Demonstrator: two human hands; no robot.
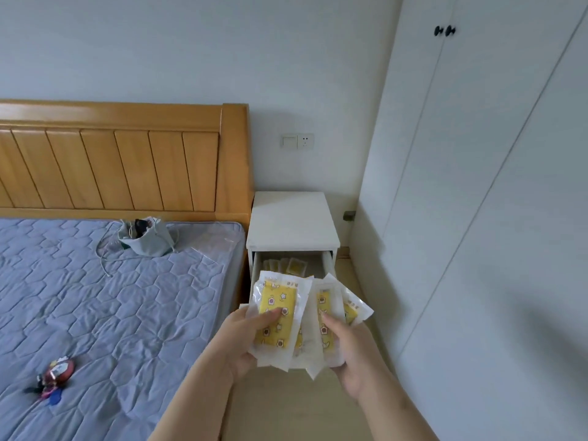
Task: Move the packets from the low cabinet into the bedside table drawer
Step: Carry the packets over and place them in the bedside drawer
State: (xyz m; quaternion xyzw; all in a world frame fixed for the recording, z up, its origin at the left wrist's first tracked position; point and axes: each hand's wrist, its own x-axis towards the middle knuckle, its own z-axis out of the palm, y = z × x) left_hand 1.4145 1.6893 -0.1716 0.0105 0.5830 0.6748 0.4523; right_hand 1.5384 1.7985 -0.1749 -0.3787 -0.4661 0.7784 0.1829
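Thumb and curled fingers of the left hand (243,343) clamp one sheaf of yellow packets (276,313), the right hand (348,358) clamps another, both at lower centre over the white bedside table's (291,218) open drawer (327,265), where more packets lie.

Quilted bed (111,297) beside white table (291,218), drawer (328,264) open
A grey pouch (146,238) sits mid-left on the bed, a small red toy (55,375) at lower left; yellow packets (296,267) lie in the drawer.
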